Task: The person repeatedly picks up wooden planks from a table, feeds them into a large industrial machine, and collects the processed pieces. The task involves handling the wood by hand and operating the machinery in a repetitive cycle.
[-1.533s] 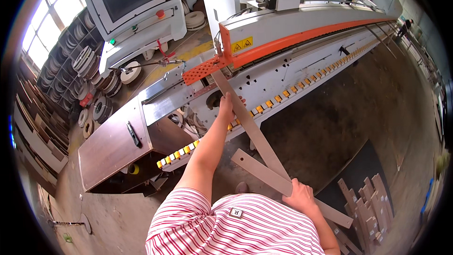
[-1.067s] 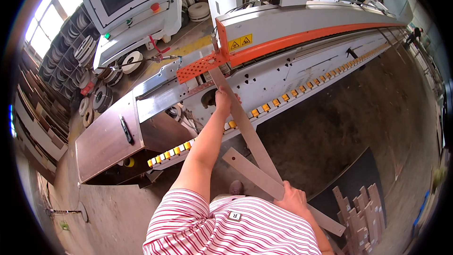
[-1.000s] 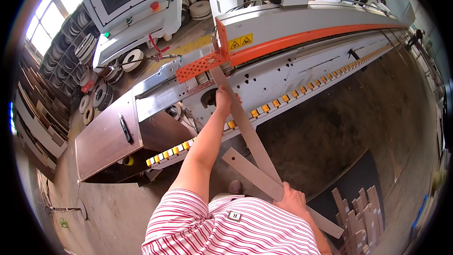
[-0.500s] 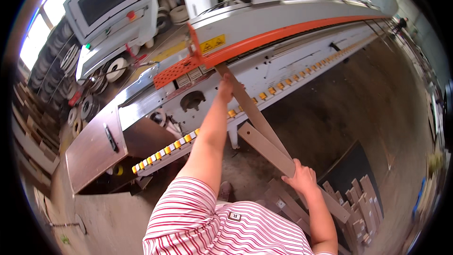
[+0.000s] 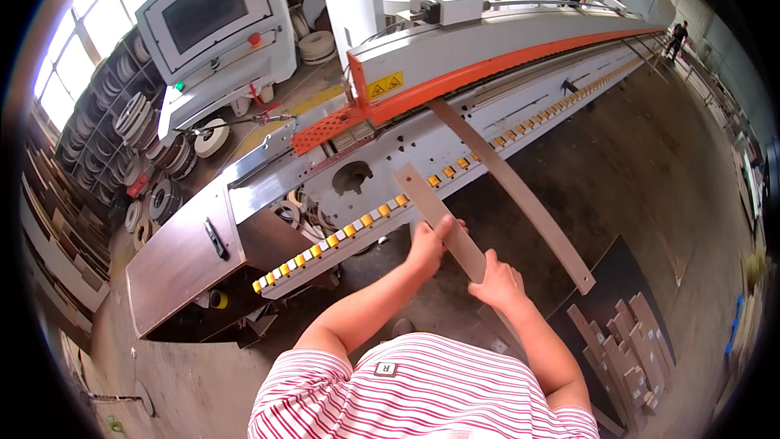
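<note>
I hold a narrow beige board in front of me, slanting from far left to near right. Around its middle my left hand is closed, the thumb lying on top. My right hand grips the same board nearer to its close end. A second long beige strip lies across the yellow-roller rail, its far end under the orange edge of the long grey machine; its near end juts out past the rail, with no hand on it.
Left of the machine stand a control panel and rolls of banding. A brown cabinet top bears a utility knife. At the lower right, several cut boards lie on a dark sheet. Far right, a person stands.
My left hand has left the long strip and now grips the shorter board. The strip has moved rightward along the machine, out of my hands. The shorter board has come up in front of me.
</note>
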`<state>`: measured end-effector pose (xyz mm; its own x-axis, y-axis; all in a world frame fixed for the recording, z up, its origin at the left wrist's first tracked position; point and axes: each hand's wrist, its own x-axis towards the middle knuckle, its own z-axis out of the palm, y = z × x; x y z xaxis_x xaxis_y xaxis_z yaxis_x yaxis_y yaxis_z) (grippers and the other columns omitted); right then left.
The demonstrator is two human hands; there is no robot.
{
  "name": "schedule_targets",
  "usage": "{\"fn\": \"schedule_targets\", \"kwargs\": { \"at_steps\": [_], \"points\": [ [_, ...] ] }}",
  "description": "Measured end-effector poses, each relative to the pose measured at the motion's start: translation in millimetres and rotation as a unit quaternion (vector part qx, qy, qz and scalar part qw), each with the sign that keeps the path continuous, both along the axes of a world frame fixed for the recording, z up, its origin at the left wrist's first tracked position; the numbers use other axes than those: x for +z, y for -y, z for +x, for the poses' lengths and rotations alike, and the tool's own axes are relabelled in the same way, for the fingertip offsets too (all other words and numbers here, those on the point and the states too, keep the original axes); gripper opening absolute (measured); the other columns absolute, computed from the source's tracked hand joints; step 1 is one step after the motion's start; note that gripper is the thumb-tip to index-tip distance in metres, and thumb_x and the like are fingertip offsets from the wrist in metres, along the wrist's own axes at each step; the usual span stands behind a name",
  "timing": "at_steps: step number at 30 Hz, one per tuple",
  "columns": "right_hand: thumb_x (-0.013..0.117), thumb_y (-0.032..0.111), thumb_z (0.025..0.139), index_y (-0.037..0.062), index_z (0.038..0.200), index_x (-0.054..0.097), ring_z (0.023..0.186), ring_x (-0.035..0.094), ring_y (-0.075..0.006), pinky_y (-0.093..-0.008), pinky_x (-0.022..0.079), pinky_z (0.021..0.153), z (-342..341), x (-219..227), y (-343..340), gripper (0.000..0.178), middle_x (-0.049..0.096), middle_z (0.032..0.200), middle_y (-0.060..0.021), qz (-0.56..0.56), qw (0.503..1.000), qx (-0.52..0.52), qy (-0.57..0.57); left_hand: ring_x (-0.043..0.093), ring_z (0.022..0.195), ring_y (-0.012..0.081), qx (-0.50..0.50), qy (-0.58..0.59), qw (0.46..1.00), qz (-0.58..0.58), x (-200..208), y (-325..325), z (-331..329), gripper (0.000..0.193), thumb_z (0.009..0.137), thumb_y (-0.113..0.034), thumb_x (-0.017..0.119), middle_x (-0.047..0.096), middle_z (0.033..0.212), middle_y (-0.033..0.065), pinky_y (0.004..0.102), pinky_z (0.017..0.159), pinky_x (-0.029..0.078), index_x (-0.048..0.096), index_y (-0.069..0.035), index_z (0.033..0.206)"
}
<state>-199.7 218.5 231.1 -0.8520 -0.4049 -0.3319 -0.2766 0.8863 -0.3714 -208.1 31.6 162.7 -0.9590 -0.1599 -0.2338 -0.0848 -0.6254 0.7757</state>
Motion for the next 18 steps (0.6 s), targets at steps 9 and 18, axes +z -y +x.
{"fn": "schedule_targets", "kwargs": {
  "at_steps": [9, 18],
  "points": [
    [0.071, 0.044, 0.076, 0.0007, 0.111, 0.047, 0.089, 0.068, -0.0421, -0.048, 0.054, 0.081, 76, -43, -38, 0.061, 0.069, 0.092, -0.0277, -0.035, 0.998, 0.014, 0.047, 0.069, 0.071, 0.0256, 0.233, 0.067, 0.96, -0.137, -59, 191, -77, 0.024, 0.094, -0.02, 0.065, 0.069, 0.083, 0.0147, 0.0367, 0.062, 0.055, 0.058, 0.004, 0.096],
    [0.068, 0.042, 0.08, -0.0031, 0.113, 0.045, 0.084, 0.069, -0.0418, -0.0472, 0.055, 0.078, 50, -48, 25, 0.06, 0.069, 0.087, -0.0274, -0.047, 0.998, 0.011, 0.041, 0.067, 0.075, 0.0325, 0.195, 0.065, 0.979, 0.011, -69, 203, -115, 0.034, 0.105, -0.036, 0.04, 0.061, 0.093, 0.0171, 0.0473, 0.064, 0.058, 0.039, -0.004, 0.118]
  ]
}}
